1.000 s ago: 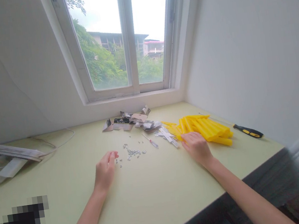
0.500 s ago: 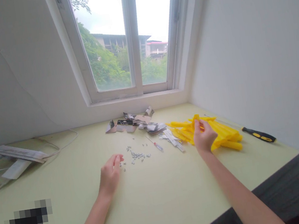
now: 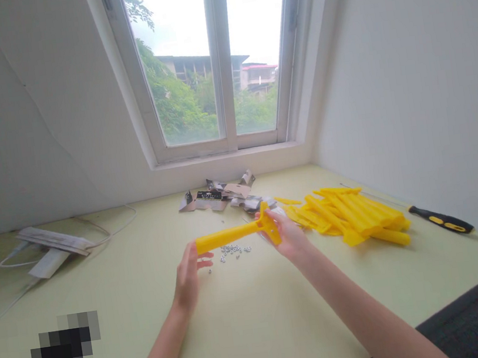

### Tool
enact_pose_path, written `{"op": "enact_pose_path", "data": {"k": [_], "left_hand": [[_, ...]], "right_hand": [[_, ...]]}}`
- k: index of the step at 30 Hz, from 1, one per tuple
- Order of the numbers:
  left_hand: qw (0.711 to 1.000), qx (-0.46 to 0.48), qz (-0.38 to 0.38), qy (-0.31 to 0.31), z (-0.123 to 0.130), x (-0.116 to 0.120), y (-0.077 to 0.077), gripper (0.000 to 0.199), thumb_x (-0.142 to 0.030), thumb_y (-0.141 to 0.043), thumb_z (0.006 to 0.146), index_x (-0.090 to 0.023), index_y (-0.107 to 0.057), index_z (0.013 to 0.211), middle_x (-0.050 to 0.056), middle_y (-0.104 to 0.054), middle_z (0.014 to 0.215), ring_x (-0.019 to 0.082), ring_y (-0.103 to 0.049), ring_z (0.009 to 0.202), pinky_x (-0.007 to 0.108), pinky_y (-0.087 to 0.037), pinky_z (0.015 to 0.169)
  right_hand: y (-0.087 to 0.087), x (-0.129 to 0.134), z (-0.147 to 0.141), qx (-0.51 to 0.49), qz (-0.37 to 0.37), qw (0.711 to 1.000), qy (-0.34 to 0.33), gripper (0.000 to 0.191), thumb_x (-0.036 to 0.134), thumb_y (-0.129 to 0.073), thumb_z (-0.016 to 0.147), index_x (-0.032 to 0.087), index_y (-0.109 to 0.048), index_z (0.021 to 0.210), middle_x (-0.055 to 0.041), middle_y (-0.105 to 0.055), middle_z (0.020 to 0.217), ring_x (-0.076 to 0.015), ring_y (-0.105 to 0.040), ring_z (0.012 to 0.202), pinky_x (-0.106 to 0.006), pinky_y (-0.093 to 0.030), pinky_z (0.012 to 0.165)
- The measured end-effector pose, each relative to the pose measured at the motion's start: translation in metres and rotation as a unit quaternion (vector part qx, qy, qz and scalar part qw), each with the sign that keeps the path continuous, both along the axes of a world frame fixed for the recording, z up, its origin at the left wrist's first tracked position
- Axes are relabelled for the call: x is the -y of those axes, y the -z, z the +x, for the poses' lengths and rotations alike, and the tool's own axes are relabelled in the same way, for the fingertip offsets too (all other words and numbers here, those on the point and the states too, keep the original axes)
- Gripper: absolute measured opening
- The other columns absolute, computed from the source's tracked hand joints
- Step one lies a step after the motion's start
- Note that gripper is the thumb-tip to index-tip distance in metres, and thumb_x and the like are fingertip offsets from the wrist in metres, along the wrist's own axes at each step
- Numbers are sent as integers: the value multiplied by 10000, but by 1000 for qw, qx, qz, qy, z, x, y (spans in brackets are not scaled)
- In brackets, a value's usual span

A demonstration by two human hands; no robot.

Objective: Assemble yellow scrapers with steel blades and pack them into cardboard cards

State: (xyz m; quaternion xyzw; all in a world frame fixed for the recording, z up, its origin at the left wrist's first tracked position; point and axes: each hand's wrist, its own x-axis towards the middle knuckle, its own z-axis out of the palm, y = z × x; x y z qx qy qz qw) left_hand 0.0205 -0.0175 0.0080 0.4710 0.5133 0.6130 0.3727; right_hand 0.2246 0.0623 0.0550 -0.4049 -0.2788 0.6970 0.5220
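A yellow plastic scraper handle (image 3: 229, 236) with a wide, flat head is held above the table, nearly level. My right hand (image 3: 289, 234) grips it by the head end, fingers closed round it. At the other end, my left hand (image 3: 187, 272) has its thumb side against the handle's butt, with the fingers curled beneath. Small silvery nuts and screws (image 3: 231, 251) lie scattered on the table under the handle. To the right is a pile of similar yellow plastic pieces (image 3: 359, 212).
Torn cardboard packaging (image 3: 210, 199) lies below the window. A black and yellow screwdriver (image 3: 440, 220) rests at the right by the wall. On the left stands a white power strip (image 3: 54, 241) with cables. A pixelated dark patch covers the lower left.
My right hand has brought a yellow scraper handle from the pile leftward to the middle. My left hand has risen slightly and now meets its end. The view has shifted slightly.
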Motion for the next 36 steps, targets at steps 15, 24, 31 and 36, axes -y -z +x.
{"op": "enact_pose_path", "data": {"k": [15,24,31,36], "left_hand": [[963,215,-119,108,-26,8,-25,435,-374,-474,752,-91,-566,1069,117,-673,909,263,-621,888,408,-453,868],[972,143,-131,130,-34,6,-22,326,-293,-548,705,-97,-633,951,123,-644,1008,270,-600,937,387,-420,919],[977,143,-114,111,-35,5,-21,310,-291,-538,694,-96,-655,905,116,-663,948,268,-617,881,402,-447,874],[982,147,-101,69,-39,4,-20,311,-300,-526,688,-87,-656,874,117,-671,884,262,-631,814,414,-463,834]], "right_hand": [[25,-17,-42,72,-15,989,-129,80,203,-576,673,152,-550,730,-60,-662,685,-158,-633,635,-259,-520,582],[30,-22,-36,77,-29,981,-174,213,217,-553,687,162,-585,890,-65,-682,711,-173,-645,661,-264,-508,582],[31,-21,-33,78,-29,978,-193,171,217,-562,682,141,-607,829,-80,-685,761,-172,-646,720,-254,-496,636],[31,-18,-32,72,-19,978,-195,143,225,-596,668,149,-600,789,-81,-675,820,-165,-637,780,-234,-493,670]]}}
